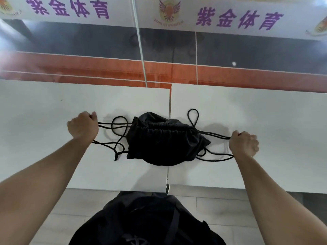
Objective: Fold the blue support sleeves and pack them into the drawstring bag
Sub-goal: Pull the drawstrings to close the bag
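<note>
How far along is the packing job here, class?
No blue sleeves lie in view, so they are presumably inside the black drawstring bag, whose mouth is gathered shut. In hand: the left hand and right hand grip the cords on either side. Little seems left.

Both my arms out, fists closed, spread wide apart.

My left hand (83,126) and my right hand (243,144) are each clenched knuckles-up around black cords (215,134), bare forearms reaching forward, wrists straight.

The white banner (230,18) on the wall reads "紫金体育" in purple.
</note>
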`<state>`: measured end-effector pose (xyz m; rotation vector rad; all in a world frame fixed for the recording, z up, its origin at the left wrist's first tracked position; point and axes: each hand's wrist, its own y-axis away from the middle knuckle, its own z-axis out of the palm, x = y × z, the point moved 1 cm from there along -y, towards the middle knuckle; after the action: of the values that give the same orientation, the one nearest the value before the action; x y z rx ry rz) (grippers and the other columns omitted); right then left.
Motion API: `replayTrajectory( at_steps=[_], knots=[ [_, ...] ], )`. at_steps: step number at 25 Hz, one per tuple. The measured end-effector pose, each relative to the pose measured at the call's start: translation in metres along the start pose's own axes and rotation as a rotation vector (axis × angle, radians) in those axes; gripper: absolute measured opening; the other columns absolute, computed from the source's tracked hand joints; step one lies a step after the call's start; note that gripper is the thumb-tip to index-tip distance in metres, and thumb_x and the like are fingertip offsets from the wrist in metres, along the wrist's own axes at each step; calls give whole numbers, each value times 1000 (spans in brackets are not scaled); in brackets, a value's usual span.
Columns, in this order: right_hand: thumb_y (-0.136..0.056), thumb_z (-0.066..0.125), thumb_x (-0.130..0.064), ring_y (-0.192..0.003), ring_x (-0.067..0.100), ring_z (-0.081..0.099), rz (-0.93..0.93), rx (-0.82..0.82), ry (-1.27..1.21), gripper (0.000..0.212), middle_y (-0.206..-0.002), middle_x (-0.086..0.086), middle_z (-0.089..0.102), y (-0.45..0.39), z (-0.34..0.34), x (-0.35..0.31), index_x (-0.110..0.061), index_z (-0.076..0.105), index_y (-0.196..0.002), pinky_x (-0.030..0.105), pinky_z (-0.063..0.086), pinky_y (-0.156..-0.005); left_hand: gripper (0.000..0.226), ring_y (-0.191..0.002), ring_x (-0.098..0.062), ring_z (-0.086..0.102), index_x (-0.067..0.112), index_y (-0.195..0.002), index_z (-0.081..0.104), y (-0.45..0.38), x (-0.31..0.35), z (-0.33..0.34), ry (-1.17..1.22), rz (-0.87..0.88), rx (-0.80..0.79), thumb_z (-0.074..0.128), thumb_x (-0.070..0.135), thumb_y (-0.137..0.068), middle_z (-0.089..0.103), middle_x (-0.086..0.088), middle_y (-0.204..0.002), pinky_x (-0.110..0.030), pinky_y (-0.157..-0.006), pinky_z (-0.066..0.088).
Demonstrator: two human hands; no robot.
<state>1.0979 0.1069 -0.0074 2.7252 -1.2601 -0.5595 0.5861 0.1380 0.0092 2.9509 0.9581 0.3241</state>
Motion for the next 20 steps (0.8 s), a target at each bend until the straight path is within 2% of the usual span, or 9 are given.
replayTrajectory(
  at_steps=[2, 4, 6, 8, 10, 12, 14, 17, 20],
  knots=[
    [-102, 41, -33, -113, 40, 51, -279, 43, -12, 37, -121, 19, 57, 14, 11, -20, -5, 61, -114, 47, 37, -98, 40, -99, -39, 59, 10, -102, 62, 13, 34, 7, 28, 254, 8, 31, 35, -104, 70, -17, -93, -45, -95, 34],
    [-104, 37, -37, -101, 34, 55, -530, -68, -122, 32, -106, 10, 64, 37, 19, -48, -13, 59, -105, 45, 37, -95, 45, -97, -34, 61, 17, -109, 59, 35, 69, 16, 53, 513, -123, 20, 39, -104, 71, -10, -94, -44, -96, 33],
    [-106, 31, -41, -89, 34, 57, -660, -200, -85, 37, -91, 9, 66, 62, 30, -67, -15, 54, -94, 44, 39, -88, 50, -87, -34, 61, 15, -101, 57, 56, 88, 24, 26, 593, -225, 16, 42, -105, 68, -10, -85, -43, -93, 36],
    [-105, 31, -43, -86, 39, 60, -638, -213, -36, 40, -86, 15, 67, 76, 42, -69, -13, 50, -87, 43, 40, -76, 51, -82, -37, 62, 10, -91, 56, 71, 84, 32, 14, 531, -220, 20, 42, -106, 66, -15, -79, -44, -84, 41],
    [-103, 32, -48, -85, 40, 61, -498, -234, -58, 46, -83, 14, 66, 80, 42, -62, -11, 52, -83, 42, 41, -70, 54, -79, -37, 62, 9, -80, 56, 79, 71, 33, 18, 449, -221, 24, 46, -105, 65, -15, -75, -41, -74, 41],
    [-100, 35, -55, -78, 36, 60, -440, -255, -103, 53, -71, 8, 62, 76, 31, -61, -13, 53, -72, 39, 44, -67, 59, -67, -30, 58, 12, -64, 46, 78, 66, 20, 158, 356, -273, 31, 54, -102, 55, -7, -62, -39, -68, 41],
    [-98, 36, -57, -69, 32, 57, -418, -212, -159, 60, -60, 5, 57, 68, 7, -74, -13, 49, -60, 37, 43, -64, 63, -53, -21, 44, 12, -59, 36, 72, 80, -9, 376, 259, -297, 38, 60, -99, 40, -5, -55, -36, -59, 39],
    [-101, 35, -52, -61, 30, 54, -349, -101, -296, 66, -54, 8, 51, 51, -35, -92, -9, 44, -51, 36, 39, -61, 64, -46, -15, 26, 13, -55, 29, 63, 102, -60, 490, 340, -155, 53, 55, -95, 25, -1, -51, -30, -50, 28],
    [-102, 35, -41, -79, 40, 60, -230, 37, -382, 62, -68, 18, 62, 16, -70, -79, 0, 56, -60, 41, 44, -72, 54, -48, -21, 27, 5, -52, 39, 32, 86, -101, 490, 314, 50, 56, 35, -94, 29, -6, -49, -33, -52, 29]
  ],
)
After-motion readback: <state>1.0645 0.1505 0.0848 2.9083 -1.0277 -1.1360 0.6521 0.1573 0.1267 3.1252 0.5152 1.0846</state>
